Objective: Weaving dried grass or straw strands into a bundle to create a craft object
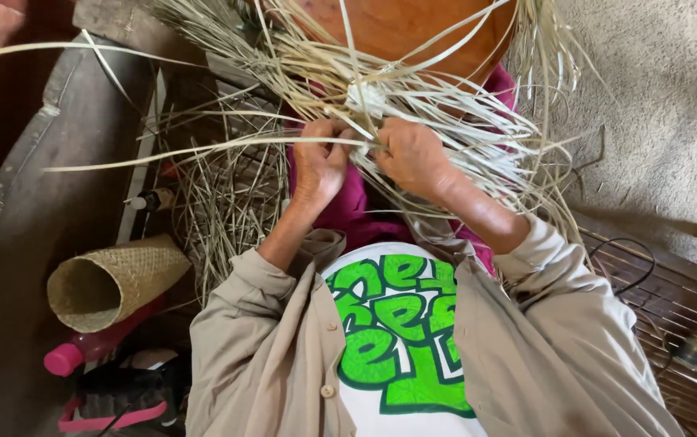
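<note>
1. Pale, dried fibre strips (413,105) fan out in every direction from a small woven knot (367,99) held up in front of the person.
2. The left hand (318,166) is closed on a few of the strips just below and left of the knot, fingers curled tight around them.
3. The right hand (413,155) is also closed, pinching strips just beside the left hand; the thumbs of the two hands nearly meet under the knot.
4. One long strip (203,154) runs from the hands far out to the left, crossing above the floor.
5. Behind the strips sits a rounded orange-brown vessel (413,28), partly covered by them.
6. A loose heap of thinner dried stalks (223,202) lies on the floor left of the left forearm.
7. Further left, a finished woven cone-shaped basket (114,283) lies on its side, its mouth facing the lower left.
8. A pink bottle (81,350) lies touching the basket's underside, and a small dark bottle (150,199) rests near the stalks.
</note>
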